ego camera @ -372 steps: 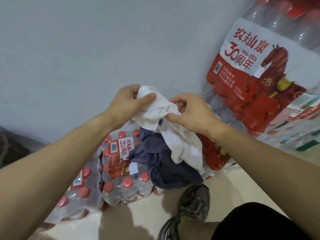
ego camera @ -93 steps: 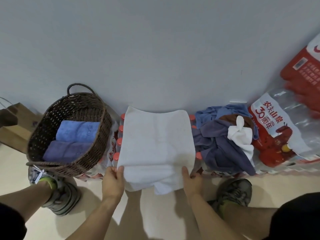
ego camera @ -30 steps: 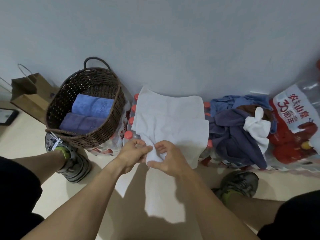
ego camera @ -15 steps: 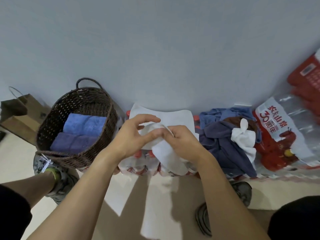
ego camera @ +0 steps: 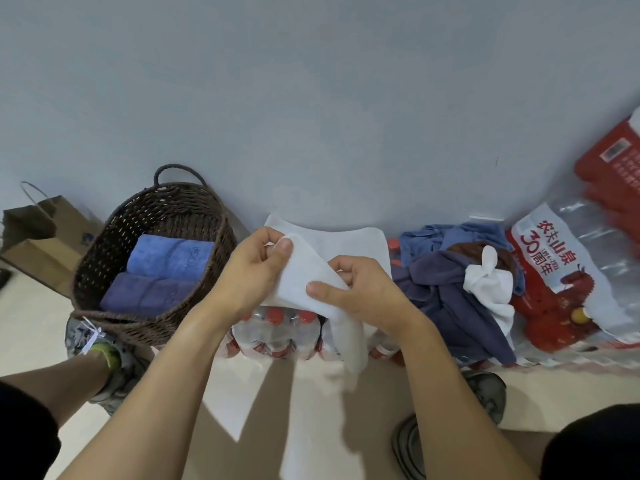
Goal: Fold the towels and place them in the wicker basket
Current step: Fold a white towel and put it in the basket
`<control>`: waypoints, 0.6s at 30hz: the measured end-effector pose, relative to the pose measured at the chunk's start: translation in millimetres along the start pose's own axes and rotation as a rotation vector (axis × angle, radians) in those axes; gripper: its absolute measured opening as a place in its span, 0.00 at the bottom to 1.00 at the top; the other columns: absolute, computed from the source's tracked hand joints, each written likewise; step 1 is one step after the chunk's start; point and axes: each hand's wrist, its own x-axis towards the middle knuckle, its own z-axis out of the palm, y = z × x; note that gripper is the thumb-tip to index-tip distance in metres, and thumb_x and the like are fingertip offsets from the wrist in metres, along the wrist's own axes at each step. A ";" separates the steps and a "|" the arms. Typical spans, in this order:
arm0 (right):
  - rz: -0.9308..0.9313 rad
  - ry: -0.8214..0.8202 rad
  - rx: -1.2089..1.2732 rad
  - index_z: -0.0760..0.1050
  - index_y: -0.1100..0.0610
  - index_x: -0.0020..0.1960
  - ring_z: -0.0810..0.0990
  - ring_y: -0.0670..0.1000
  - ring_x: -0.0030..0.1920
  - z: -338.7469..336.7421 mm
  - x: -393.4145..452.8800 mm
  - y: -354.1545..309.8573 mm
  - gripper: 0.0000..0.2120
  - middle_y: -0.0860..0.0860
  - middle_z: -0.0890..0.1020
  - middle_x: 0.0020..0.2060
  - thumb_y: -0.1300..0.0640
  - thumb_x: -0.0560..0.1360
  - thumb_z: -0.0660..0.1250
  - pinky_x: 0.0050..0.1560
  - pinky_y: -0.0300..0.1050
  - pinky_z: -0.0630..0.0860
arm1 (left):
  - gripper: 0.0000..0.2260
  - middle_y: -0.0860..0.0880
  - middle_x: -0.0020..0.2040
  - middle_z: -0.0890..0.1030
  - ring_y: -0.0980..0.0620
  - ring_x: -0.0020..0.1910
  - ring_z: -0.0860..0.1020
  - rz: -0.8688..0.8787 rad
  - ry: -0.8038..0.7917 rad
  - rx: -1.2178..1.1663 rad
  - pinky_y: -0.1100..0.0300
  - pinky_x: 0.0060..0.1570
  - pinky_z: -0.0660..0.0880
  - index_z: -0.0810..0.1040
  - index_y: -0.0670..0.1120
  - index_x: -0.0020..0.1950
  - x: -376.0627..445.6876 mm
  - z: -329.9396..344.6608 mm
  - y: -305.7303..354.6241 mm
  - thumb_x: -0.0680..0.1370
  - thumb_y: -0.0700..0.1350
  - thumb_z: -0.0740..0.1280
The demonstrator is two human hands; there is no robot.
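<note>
While two folded blue towels (ego camera: 162, 271) lie in the basket (ego camera: 221, 223), we pinch a white towel (ego camera: 304, 285) with left hand (ego camera: 256, 271) and right hand (ego camera: 360, 292), right of the basket; farther right, a pile (ego camera: 446, 289) awaits folding.

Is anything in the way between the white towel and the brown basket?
Nothing visible blocks it. Both hands, left hand and right hand, pinch the white towel above the pack of red-capped bottles. The brown wicker basket sits open to their left, with two folded blue towels already inside and room on top.
</note>
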 end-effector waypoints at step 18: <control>0.448 -0.303 -0.127 0.77 0.69 0.61 0.80 0.65 0.59 -87.2 -50.3 -17.2 0.15 0.64 0.82 0.57 0.64 0.75 0.69 0.63 0.63 0.75 | 0.13 0.43 0.40 0.81 0.48 0.37 0.76 -0.205 -0.174 0.271 0.56 0.40 0.71 0.78 0.36 0.48 -1.3 -41.2 3.9 0.80 0.47 0.67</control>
